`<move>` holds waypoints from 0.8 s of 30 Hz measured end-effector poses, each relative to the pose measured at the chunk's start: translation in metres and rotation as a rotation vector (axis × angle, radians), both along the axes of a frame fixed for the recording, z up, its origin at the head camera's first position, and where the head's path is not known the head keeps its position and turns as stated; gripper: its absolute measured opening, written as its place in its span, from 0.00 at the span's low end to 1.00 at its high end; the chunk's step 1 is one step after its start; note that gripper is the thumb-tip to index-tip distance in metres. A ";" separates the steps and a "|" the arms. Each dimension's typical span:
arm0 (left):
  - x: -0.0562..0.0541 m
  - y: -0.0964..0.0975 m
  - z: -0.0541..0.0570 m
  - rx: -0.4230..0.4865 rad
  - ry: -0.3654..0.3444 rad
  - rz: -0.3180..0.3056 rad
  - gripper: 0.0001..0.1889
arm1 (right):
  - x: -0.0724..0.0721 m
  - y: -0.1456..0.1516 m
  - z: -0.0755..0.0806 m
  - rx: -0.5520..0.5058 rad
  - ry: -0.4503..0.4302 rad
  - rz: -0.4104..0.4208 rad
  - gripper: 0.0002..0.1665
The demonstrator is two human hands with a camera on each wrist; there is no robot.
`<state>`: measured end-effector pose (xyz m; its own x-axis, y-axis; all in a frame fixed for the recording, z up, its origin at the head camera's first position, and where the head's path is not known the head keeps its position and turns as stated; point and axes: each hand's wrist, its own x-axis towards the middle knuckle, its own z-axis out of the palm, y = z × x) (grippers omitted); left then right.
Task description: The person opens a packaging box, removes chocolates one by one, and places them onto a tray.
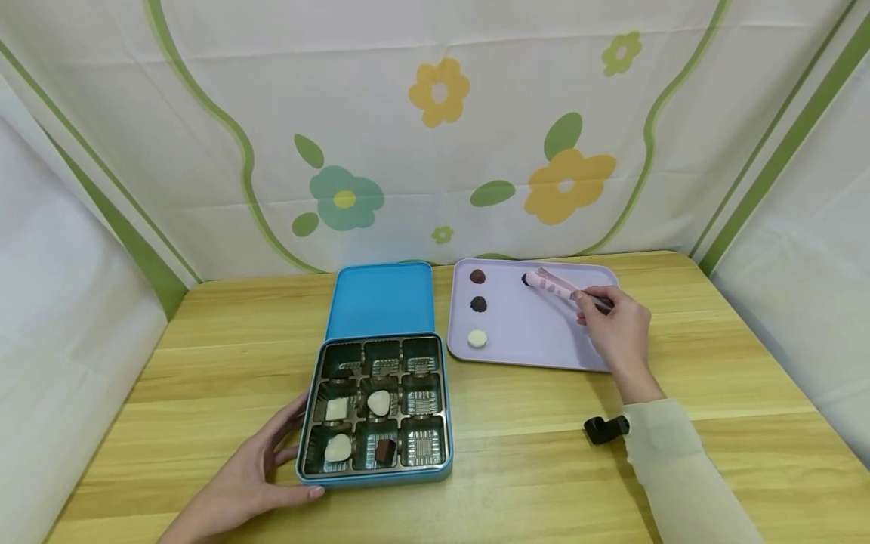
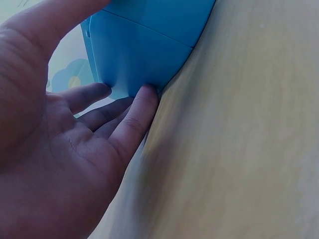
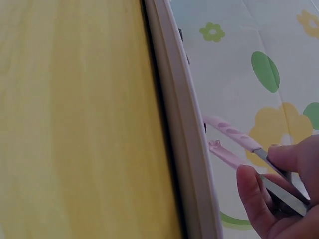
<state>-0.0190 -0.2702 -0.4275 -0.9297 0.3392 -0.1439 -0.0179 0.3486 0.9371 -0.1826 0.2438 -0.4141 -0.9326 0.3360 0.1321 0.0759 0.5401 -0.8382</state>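
My right hand (image 1: pixel 617 326) pinches a pair of tongs (image 1: pixel 559 285) with pink tips and metal arms over the lilac tray (image 1: pixel 530 353). The tips stand apart in the right wrist view, and a dark chocolate (image 1: pixel 526 279) shows right at them. On the tray's left side are a brown chocolate (image 1: pixel 478 276), a dark chocolate (image 1: pixel 479 304) and a white one (image 1: pixel 477 338). My left hand (image 1: pixel 248 468) holds the near left corner of a blue tin (image 1: pixel 381 478), thumb at its front, fingertips against its side (image 2: pixel 142 55). The tin's divided insert holds several white and dark chocolates.
Behind the tin lies its blue lid (image 1: pixel 382 298), flat and next to the tray. A black object (image 1: pixel 605 430) is at my right sleeve (image 1: pixel 680 461), above the wooden table (image 1: pixel 530 468). White cloth with flowers (image 1: pixel 438 92) hangs along the table's back edge, and more cloth hangs at both sides.
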 end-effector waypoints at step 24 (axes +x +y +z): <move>0.000 0.000 0.001 -0.009 0.025 0.005 0.60 | 0.034 -0.048 0.048 -0.095 0.206 0.380 0.12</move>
<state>-0.0187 -0.2700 -0.4262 -0.9346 0.3336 -0.1237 0.0037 0.3568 0.9342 -0.1488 0.1960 -0.3656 -0.9498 -0.0063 0.3129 -0.2869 0.4170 -0.8624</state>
